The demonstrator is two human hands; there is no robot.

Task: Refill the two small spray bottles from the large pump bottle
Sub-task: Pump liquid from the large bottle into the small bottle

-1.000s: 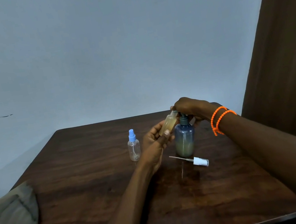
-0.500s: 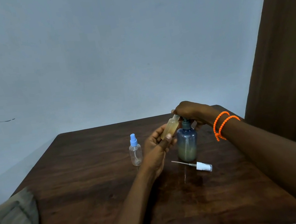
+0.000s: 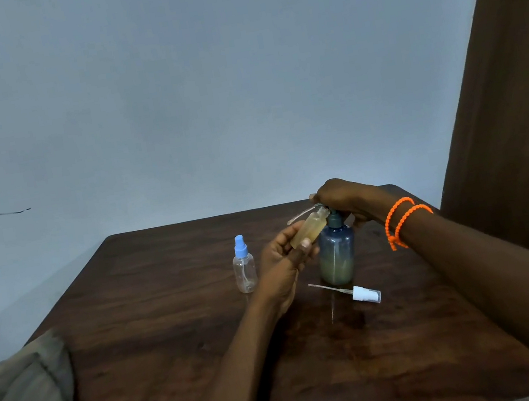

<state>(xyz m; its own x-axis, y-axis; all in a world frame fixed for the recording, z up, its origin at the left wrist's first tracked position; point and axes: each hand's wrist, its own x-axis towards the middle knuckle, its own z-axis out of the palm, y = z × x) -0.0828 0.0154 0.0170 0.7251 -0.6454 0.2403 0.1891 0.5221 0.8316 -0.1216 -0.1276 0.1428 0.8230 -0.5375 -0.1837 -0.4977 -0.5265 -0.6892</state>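
Note:
The large blue pump bottle (image 3: 337, 254) stands on the dark wooden table (image 3: 176, 353), partly filled with yellowish liquid. My right hand (image 3: 346, 199) rests on top of its pump head, which is hidden under the fingers. My left hand (image 3: 283, 259) holds a small uncapped spray bottle (image 3: 309, 229) with yellowish liquid, tilted, its mouth up under the pump spout. A second small clear spray bottle (image 3: 244, 269) with a blue cap stands upright to the left. A white spray cap (image 3: 365, 296) with its dip tube lies on the table in front of the pump bottle.
A folded grey-green cloth (image 3: 20, 398) lies at the table's left edge. A pale blue wall is behind the table and a brown curtain (image 3: 521, 125) hangs at the right. Orange bead bracelets (image 3: 401, 220) circle my right wrist.
Both hands, the pump bottle and the small bottle keep the same pose. Only the camera view has shifted slightly.

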